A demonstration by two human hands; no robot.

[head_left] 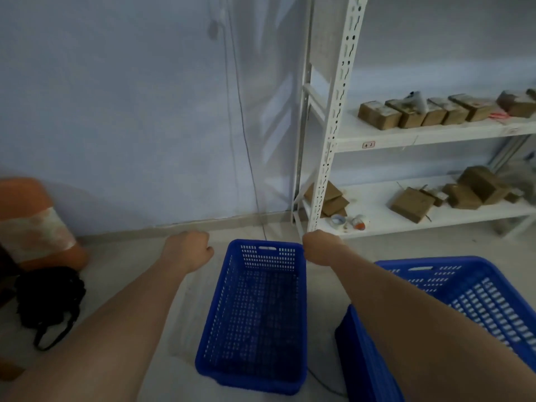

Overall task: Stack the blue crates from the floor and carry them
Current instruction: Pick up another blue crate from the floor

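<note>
A narrow blue perforated crate (255,314) stands empty on the pale floor in front of me, its far end near the wall. A larger blue crate (475,303) sits to its right, partly behind my right forearm. My left hand (188,250) is a closed fist hovering left of the narrow crate's far end, not touching it. My right hand (319,250) is curled downward at the crate's far right corner; its fingers are hidden, so whether they touch the rim is unclear.
White metal shelving (327,158) with several brown boxes and tape rolls stands at the right against the wall. An orange bin (37,224) and a black bag (49,297) lie at the left. A thin cable runs down the wall.
</note>
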